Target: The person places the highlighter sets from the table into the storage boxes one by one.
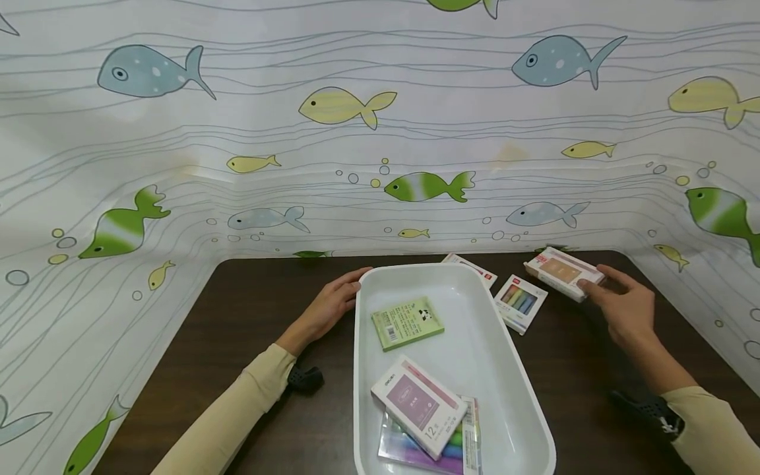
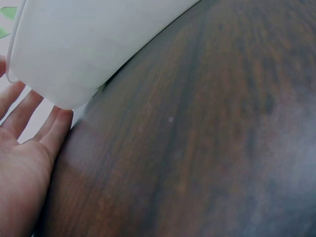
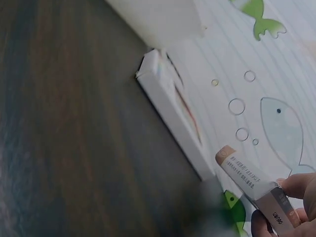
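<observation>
A deep white plastic tray (image 1: 356, 369) stands lengthwise on the dark table. At its far left corner my left hand (image 1: 325, 305) touches the outside; in the left wrist view its fingers (image 2: 58, 131) lie loosely extended against the tray wall. My right hand (image 1: 631, 309) pinches the near right end of a white box with an orange-brown label (image 1: 563, 269), right of the tray. In the right wrist view the box (image 3: 252, 185) is held between thumb and fingers. Inside the tray lie a green panda box (image 1: 408, 323), a white box with a purple label (image 1: 418, 404) and, partly under it, a clear pack of coloured sticks (image 1: 469, 442).
A white box with a window of coloured sticks (image 1: 521, 302) lies beside the tray's right wall. Another white box (image 1: 473, 267) is partly hidden behind the tray's far corner. A fish-patterned sheet (image 1: 350, 145) rises behind the dark wooden table (image 1: 249, 316) and along its sides.
</observation>
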The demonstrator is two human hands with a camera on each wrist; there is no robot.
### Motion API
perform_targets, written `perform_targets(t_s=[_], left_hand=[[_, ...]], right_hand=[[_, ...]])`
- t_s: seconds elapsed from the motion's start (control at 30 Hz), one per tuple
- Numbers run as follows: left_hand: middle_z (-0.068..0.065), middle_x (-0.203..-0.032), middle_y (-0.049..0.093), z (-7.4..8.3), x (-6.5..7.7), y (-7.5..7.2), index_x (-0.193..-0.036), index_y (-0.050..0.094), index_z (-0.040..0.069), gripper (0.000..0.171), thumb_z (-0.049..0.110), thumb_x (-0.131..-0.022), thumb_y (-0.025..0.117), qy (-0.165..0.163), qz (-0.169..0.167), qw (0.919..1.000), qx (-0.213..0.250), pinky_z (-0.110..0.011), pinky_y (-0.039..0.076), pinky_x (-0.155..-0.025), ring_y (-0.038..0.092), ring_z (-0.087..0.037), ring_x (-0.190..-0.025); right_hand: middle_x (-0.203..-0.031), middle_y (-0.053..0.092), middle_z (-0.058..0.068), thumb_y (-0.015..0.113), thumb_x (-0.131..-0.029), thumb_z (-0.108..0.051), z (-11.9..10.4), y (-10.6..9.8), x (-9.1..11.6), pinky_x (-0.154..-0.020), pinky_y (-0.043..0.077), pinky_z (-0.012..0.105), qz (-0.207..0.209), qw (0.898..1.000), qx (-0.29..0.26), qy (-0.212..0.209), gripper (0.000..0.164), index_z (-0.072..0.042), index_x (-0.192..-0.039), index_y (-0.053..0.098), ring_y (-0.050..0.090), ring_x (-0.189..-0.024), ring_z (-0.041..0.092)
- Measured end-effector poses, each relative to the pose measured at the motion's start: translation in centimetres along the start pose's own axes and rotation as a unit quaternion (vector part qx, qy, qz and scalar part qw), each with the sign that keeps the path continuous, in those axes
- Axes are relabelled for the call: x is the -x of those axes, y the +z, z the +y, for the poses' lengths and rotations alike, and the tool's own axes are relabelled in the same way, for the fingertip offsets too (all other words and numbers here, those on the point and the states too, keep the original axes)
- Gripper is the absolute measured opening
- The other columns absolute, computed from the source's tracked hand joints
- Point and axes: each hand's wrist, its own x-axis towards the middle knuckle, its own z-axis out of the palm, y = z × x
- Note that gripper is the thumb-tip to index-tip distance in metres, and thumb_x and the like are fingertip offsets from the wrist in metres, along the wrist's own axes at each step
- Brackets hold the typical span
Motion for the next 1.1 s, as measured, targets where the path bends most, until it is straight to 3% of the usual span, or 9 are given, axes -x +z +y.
perform_targets(t_s=[0.23,0.63,0.77,0.93,1.0,1.1], left_hand=[[-0.009,-0.158,0.037,-0.1,0.0,-0.2,-0.159,0.036,0.011,0.053,0.028,-0.111,0.047,0.008,-0.008,0.9999,-0.009,-0.043,0.036,-0.113,0.044,-0.03,-0.138],[-0.004,-0.157,0.04,0.0,0.0,-0.2,-0.158,0.041,0.016,0.05,0.029,-0.11,0.05,-0.003,0.001,1.0,0.0,-0.044,0.035,-0.114,0.044,-0.028,-0.139],[-0.003,-0.157,0.04,0.0,0.0,-0.2,-0.158,0.041,0.016,0.05,0.029,-0.11,0.05,-0.003,0.003,1.0,0.001,-0.044,0.035,-0.114,0.044,-0.027,-0.139],[-0.005,-0.158,0.038,0.0,-0.1,-0.3,-0.158,0.04,0.016,0.051,0.029,-0.11,0.049,0.0,0.0,1.0,-0.002,-0.043,0.035,-0.114,0.043,-0.027,-0.139],[-0.005,-0.158,0.037,0.0,-0.1,-0.2,-0.159,0.039,0.014,0.051,0.03,-0.11,0.048,0.003,-0.004,1.0,-0.005,-0.043,0.035,-0.113,0.043,-0.027,-0.14],[-0.006,-0.159,0.037,0.1,0.0,-0.1,-0.16,0.036,0.012,0.053,0.029,-0.111,0.047,0.006,-0.008,0.9999,-0.009,-0.043,0.035,-0.113,0.042,-0.028,-0.14]], right_hand=[[-0.119,0.043,-0.005,0.088,-0.08,-0.009,-1.5,0.5,0.7,-0.071,0.054,0.017,-0.004,0.998,-0.062,0.016,0.078,-0.006,-0.149,0.052,0.059,-0.091,0.006],[-0.122,0.043,-0.002,0.086,-0.082,-0.008,-3.7,2.1,2.4,-0.075,0.056,0.02,-0.059,0.995,-0.075,-0.008,0.076,-0.004,-0.149,0.051,0.057,-0.097,0.013],[-0.123,0.045,0.002,0.084,-0.084,-0.005,-4.6,2.8,3.2,-0.075,0.056,0.021,-0.092,0.99,-0.106,0.0,0.073,-0.004,-0.15,0.051,0.059,-0.098,0.012],[-0.125,0.044,0.005,0.08,-0.087,-0.002,-5.6,3.7,4.3,-0.078,0.057,0.025,-0.136,0.981,-0.139,0.02,0.053,-0.011,-0.137,0.063,0.063,-0.099,0.012],[-0.126,0.044,0.005,0.079,-0.089,-0.004,-5.8,4.1,4.7,-0.08,0.057,0.025,-0.15,0.98,-0.129,0.021,0.048,-0.013,-0.134,0.063,0.062,-0.101,0.012],[-0.128,0.044,0.005,0.078,-0.091,-0.007,-6.1,4.7,5.3,-0.081,0.056,0.024,-0.172,0.978,-0.114,0.02,0.055,-0.009,-0.141,0.056,0.06,-0.105,0.014]])
